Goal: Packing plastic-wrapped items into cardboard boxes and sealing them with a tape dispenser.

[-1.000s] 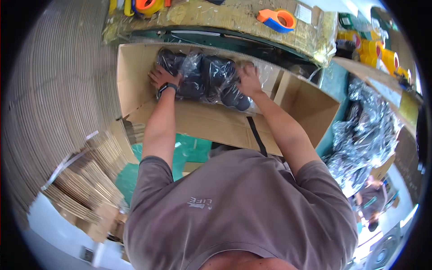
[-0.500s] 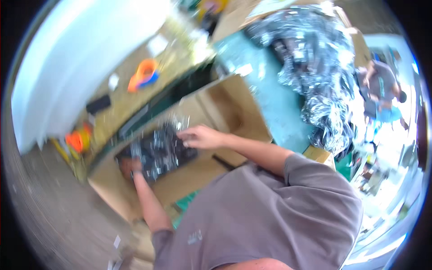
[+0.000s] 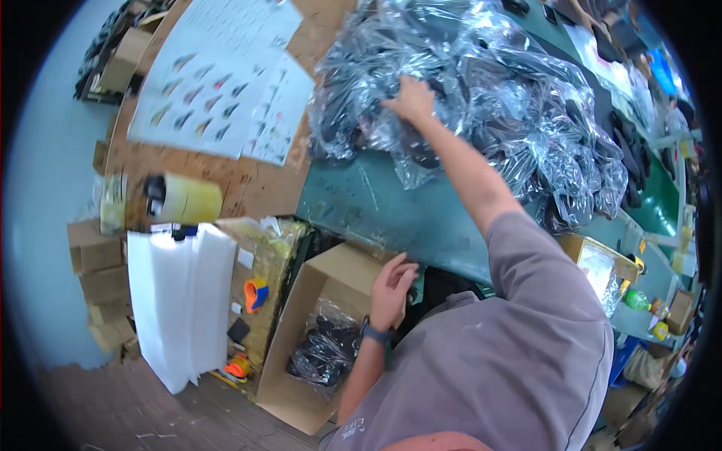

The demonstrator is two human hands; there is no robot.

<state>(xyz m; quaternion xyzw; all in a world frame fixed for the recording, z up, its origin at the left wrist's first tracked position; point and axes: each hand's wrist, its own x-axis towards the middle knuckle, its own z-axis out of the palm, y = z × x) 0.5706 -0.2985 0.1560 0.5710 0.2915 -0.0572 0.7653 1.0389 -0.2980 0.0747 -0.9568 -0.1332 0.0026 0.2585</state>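
Observation:
My right hand [image 3: 412, 99] is stretched out over a big heap of clear plastic bags [image 3: 519, 98] with dark items inside. Its thumb stands apart from the fingers, and the fingertips touch the film. Whatever is in the bags is too wrapped to name. My left hand [image 3: 391, 289], a dark watch on its wrist, hovers at the right wall of an open cardboard box [image 3: 282, 361]. Its fingers are loosely bent and apart, with nothing visible in them. Inside the box lie bagged dark items [image 3: 327, 347].
The heap covers a green tabletop [image 3: 376, 199]. Left of it, printed sheets [image 3: 210, 98] lie on a brown board. A yellow roll [image 3: 192, 199], white foam sheets [image 3: 180, 301] and an orange-and-blue tape dispenser [image 3: 256, 295] are beside the box. A smaller carton [image 3: 598, 259] stands right.
Both hands have come out of the box, leaving bagged items inside. My right hand has gone up to the heap; my left has moved to the box's right wall. The view has turned.

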